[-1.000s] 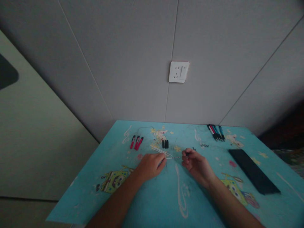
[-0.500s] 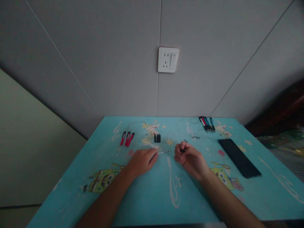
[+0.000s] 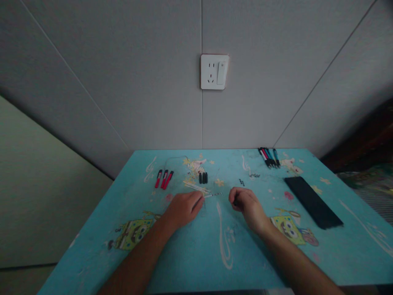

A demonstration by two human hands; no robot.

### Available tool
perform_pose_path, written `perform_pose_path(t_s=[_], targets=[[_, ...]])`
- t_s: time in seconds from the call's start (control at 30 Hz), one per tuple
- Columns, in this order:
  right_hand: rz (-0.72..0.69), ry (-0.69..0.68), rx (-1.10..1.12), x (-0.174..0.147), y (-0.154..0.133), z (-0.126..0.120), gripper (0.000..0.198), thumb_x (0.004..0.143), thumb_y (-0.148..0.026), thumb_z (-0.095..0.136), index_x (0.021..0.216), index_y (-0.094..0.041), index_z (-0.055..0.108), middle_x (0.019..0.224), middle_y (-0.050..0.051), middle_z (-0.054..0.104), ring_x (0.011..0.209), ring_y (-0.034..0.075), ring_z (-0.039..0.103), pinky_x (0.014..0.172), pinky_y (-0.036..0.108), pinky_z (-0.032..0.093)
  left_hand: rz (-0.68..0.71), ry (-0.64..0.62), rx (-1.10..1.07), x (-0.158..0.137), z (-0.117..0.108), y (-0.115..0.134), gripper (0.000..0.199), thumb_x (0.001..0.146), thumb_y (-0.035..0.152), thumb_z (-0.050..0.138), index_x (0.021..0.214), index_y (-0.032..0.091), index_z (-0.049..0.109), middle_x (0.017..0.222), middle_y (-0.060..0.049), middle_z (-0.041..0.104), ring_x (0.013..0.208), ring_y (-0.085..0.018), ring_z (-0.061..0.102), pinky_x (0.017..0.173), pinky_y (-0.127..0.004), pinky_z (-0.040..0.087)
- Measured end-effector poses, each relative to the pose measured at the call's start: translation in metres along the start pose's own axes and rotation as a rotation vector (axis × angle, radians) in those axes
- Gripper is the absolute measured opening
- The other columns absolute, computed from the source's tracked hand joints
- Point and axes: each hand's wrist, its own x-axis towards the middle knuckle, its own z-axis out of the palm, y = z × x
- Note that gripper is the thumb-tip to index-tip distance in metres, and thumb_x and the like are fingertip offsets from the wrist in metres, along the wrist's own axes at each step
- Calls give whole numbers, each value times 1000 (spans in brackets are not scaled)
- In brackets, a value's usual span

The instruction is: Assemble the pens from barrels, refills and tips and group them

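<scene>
My one feed: a head-worn camera looking forward and down over the table.
From here I look from the wearer's side across the light-blue, cartoon-printed tabletop (image 3: pixel 196 258), which fills roughly the lower half, toward the flat grey panelled wall (image 3: pixel 147 82) taking up the top; the square white plastic wall socket (image 3: pixel 211 72) sits high, just right of centre. The bare forearms (image 3: pixel 139 256) come in large and close from my bottom edge, while the bare left hand (image 3: pixel 185 209) and bare right hand (image 3: pixel 248 207) show smaller, farther out, below mid-frame.
</scene>
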Motion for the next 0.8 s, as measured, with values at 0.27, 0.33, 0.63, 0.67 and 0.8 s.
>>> perform_pose_path(t_s=[0.27,0.33,0.63,0.67,0.8], targets=[[-80,40,-424,4,16,10,27,91,-34,49,112,-21,60,62,-4,54,55,13,47,50,23,33,20,2,-21,0,0,-1,22,98,28,38,89,20,56,80,-3,64,73,-16,62,66,-27,42],[-100,-5,-437,6,18,11,27,91,-37,51,109,-22,63,68,-2,58,59,13,50,53,23,36,28,8,-6,0,-1,-1,22,98,28,38,89,20,56,81,-3,65,74,-17,62,66,-27,42],[-135,-6,-557,21,23,-5,28,91,-39,50,88,-18,68,75,1,65,68,15,57,62,25,43,-11,26,79,1,-5,1,19,96,25,42,90,21,60,82,-3,67,72,-17,62,62,-27,40],[-134,12,-565,23,24,-9,29,91,-39,49,87,-17,68,75,2,65,68,16,57,61,25,43,-18,26,82,0,-5,0,19,96,25,42,90,21,60,82,-3,67,72,-17,62,62,-27,40],[-154,122,-672,32,30,-26,32,90,-40,49,89,-16,70,76,4,69,67,18,60,61,27,44,-46,56,61,-2,-5,-9,20,96,26,42,92,21,60,79,-3,66,72,-17,63,65,-27,42]])
